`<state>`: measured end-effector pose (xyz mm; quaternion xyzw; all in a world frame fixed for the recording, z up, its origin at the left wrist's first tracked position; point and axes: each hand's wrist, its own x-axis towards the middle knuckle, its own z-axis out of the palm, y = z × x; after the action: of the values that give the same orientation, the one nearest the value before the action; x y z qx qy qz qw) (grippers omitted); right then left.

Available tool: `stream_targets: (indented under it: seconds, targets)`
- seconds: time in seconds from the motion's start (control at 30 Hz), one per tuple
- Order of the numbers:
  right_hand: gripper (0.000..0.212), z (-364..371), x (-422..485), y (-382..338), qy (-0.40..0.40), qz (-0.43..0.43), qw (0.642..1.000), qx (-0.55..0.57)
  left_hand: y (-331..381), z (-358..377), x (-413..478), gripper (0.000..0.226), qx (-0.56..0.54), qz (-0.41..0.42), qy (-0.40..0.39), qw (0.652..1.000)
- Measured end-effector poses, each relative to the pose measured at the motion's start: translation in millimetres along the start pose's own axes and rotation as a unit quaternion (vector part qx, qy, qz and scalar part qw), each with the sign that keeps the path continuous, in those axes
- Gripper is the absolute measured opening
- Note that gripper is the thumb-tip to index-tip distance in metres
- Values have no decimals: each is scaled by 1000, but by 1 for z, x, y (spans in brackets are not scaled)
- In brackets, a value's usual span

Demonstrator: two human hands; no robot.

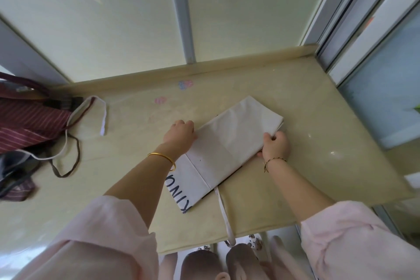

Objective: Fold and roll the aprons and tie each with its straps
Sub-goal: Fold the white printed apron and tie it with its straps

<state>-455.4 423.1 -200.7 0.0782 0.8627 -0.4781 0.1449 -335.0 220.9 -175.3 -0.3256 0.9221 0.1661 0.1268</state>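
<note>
A white apron (229, 143) lies folded into a long strip on the beige table (318, 154), running from near me toward the far right. Dark letters show on its near end. My left hand (180, 135) grips the strip's left edge with curled fingers. On the opposite edge, my right hand (276, 146) pinches the folded layers. One white strap (223, 213) trails from the near end over the table's front edge.
A heap of maroon striped aprons (29, 120) sits at the table's left end, with white and brown straps (68, 145) looping out onto the tabletop. Frosted window panes rise behind the table. Small stickers (185, 84) dot the far part of the table.
</note>
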Motion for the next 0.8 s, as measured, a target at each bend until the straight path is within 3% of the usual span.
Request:
stream_targets:
  seconds: [0.1,0.23,0.37,0.5,0.67,0.8]
  targets:
    - [8,-2,0,-7,23,-14,998,-48,2,-3,1,27,-17,-12,-16,1000]
    - [40,-2,2,-17,49,17,992,-117,3,-3,3,30,-36,-43,-32,998]
    - [44,-10,11,-27,46,103,993,-42,2,0,3,25,-23,-44,-45,998]
    - [45,-13,19,-22,-15,133,990,34,5,1,3,16,-41,-32,-59,997]
    - [17,-13,-5,-14,-101,171,969,146,5,-2,4,12,-74,-25,-63,995]
    - [12,1,-20,-3,-155,165,964,137,-2,-7,-1,18,-95,-42,-68,992]
